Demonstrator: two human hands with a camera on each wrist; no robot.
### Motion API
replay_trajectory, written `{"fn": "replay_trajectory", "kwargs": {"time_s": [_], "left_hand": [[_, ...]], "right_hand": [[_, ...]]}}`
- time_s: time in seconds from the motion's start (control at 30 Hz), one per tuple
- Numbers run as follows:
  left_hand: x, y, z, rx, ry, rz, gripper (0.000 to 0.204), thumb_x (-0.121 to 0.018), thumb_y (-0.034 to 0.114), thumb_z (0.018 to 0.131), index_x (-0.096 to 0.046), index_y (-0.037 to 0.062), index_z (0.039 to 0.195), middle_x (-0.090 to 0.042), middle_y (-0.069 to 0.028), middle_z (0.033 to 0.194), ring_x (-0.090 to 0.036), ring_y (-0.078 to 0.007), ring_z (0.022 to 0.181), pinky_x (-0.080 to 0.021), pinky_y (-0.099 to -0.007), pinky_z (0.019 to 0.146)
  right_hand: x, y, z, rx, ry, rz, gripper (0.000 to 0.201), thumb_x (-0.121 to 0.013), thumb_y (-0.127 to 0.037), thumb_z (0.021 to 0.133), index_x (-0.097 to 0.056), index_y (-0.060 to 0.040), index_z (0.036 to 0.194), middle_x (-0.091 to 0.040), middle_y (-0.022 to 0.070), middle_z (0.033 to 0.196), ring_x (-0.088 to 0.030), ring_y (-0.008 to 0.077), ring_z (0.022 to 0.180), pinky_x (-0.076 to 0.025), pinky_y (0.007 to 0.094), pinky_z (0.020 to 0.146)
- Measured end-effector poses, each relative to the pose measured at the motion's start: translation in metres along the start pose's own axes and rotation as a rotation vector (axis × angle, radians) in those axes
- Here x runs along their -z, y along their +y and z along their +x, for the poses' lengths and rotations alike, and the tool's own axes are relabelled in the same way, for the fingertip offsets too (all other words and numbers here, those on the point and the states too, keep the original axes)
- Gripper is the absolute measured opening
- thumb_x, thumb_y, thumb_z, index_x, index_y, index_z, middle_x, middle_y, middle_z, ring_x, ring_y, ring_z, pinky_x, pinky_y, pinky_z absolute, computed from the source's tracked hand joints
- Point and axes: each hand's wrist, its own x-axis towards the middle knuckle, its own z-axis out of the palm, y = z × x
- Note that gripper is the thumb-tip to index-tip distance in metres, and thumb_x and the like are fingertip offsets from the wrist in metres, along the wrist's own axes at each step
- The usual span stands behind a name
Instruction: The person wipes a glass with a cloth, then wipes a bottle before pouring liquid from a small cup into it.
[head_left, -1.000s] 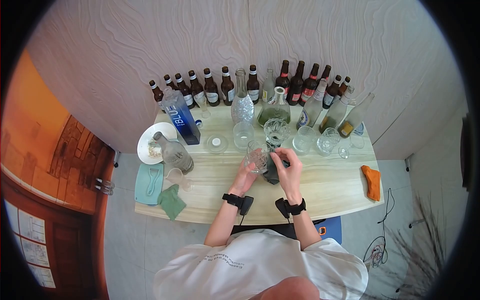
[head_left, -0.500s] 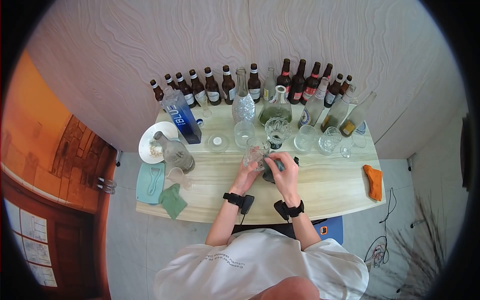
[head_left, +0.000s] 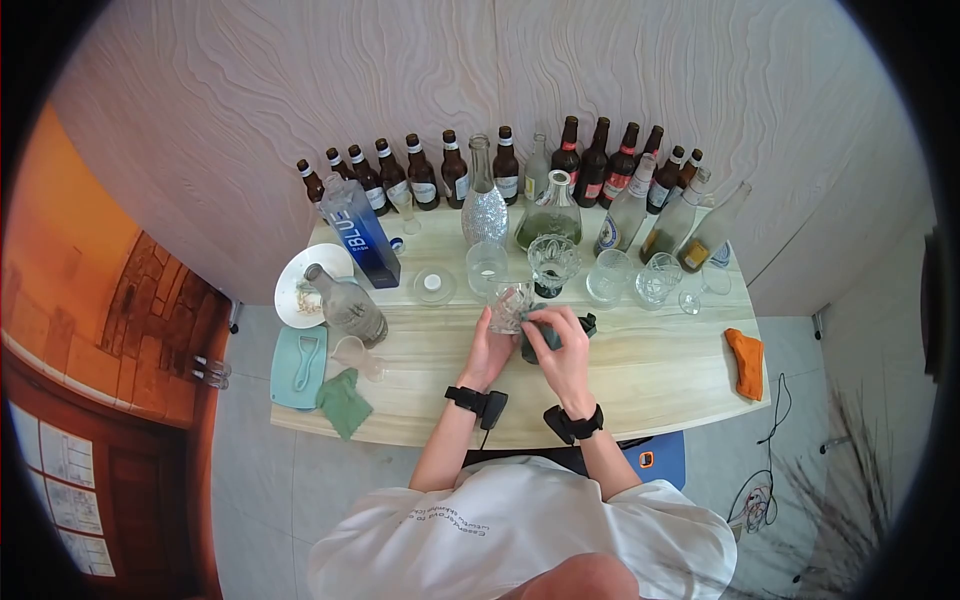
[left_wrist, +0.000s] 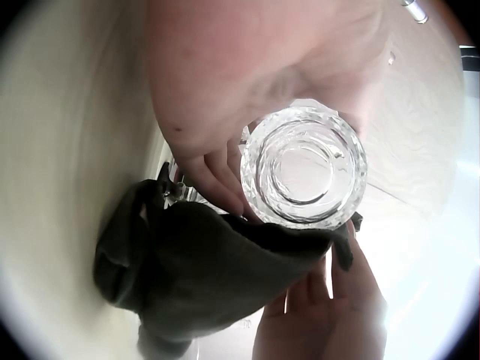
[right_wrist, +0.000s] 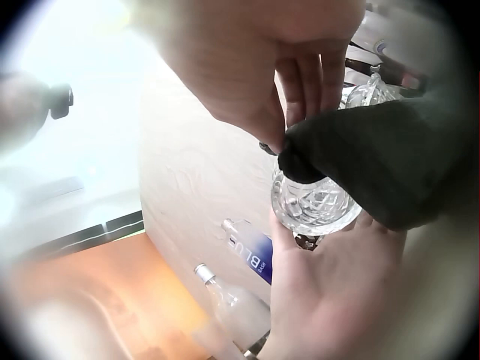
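Tumbler of clear cut glass is held above the middle of the desk, nearer its front edge than its back. Its wall is cut in a faceted pattern, and the left wrist view looks end-on at a thick, sparkling ring with finer circles inside. The left hand curls its fingers round the side of the glass. The right hand pinches a dark cloth between thumb and fingers against the glass; the rest of the cloth hangs down in folds.

Just beyond the hands stands a footed cut-glass bowl, close to the tumbler. Pale desktop stretches from the right hand to an orange cloth at the right edge. A green cloth lies at the front left corner, partly over the edge, beside a turquoise board.

Brown beer bottles line the back edge of the light, wood-grained desk. Behind them rises a swirl-patterned wall; grey tiles cover the floor.
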Motion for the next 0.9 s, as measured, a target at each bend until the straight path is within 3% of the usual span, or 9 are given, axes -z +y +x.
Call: {"fn": "replay_trajectory", "kwargs": {"time_s": [0.13,0.33,0.43,0.53,0.73,0.9], "left_hand": [[0.012,-0.007,0.0,-0.062,-0.077,0.077,0.091,-0.073,0.06,0.097,-0.038,0.0086,0.164,-0.054,-0.0078,0.158,-0.05,-0.0236,0.146,-0.036,-0.0434,0.125],[0.015,-0.007,-0.001,-0.027,-0.072,0.092,0.093,-0.078,0.055,0.093,-0.038,0.0109,0.164,-0.054,-0.0063,0.158,-0.05,-0.0234,0.146,-0.038,-0.0445,0.124],[0.018,-0.006,0.001,0.021,-0.126,0.068,0.102,-0.079,0.063,0.09,-0.034,0.0167,0.168,-0.05,-0.0059,0.161,-0.046,-0.0235,0.148,-0.034,-0.0466,0.124],[0.017,-0.008,0.0,0.024,-0.113,0.074,0.102,-0.076,0.068,0.09,-0.035,0.0165,0.168,-0.05,-0.0053,0.161,-0.048,-0.024,0.146,-0.036,-0.0488,0.123],[0.025,-0.011,0.001,0.011,-0.03,0.023,0.086,-0.064,0.064,0.1,-0.039,0.013,0.164,-0.053,-0.0088,0.159,-0.051,-0.0251,0.146,-0.038,-0.0445,0.124],[0.022,-0.007,0.003,0.021,-0.116,0.047,0.084,-0.063,0.062,0.101,-0.04,0.0092,0.163,-0.053,-0.0106,0.16,-0.051,-0.0253,0.147,-0.038,-0.0445,0.123]], "right_hand": [[0.001,0.0,-0.004,-0.012,-0.019,-0.001,0.018,-0.083,-0.002,0.089,-0.075,-0.0001,0.105,-0.071,0.0126,0.103,-0.073,0.0279,0.091,-0.057,0.0374,0.082],[0.001,0.002,0.005,-0.023,0.019,-0.025,0.016,-0.083,-0.003,0.09,-0.074,-0.0001,0.103,-0.071,0.0122,0.102,-0.072,0.0298,0.091,-0.056,0.0379,0.081],[0.0,0.003,0.01,-0.042,0.051,-0.022,0.015,-0.082,-0.003,0.091,-0.074,0.0001,0.103,-0.072,0.0121,0.103,-0.072,0.0305,0.092,-0.056,0.0379,0.081],[0.0,0.002,0.015,-0.041,0.069,-0.008,0.015,-0.081,-0.003,0.091,-0.074,0.0004,0.104,-0.072,0.0121,0.103,-0.072,0.0305,0.091,-0.056,0.0378,0.081],[-0.002,0.005,0.007,-0.007,-0.005,0.001,0.017,-0.083,-0.002,0.089,-0.075,0.0006,0.103,-0.072,0.012,0.098,-0.072,0.029,0.089,-0.056,0.038,0.08],[0.003,0.002,-0.003,-0.027,-0.043,0.002,0.017,-0.084,-0.002,0.087,-0.075,0.0005,0.101,-0.072,0.0126,0.097,-0.072,0.0287,0.088,-0.056,0.0381,0.08]]}}
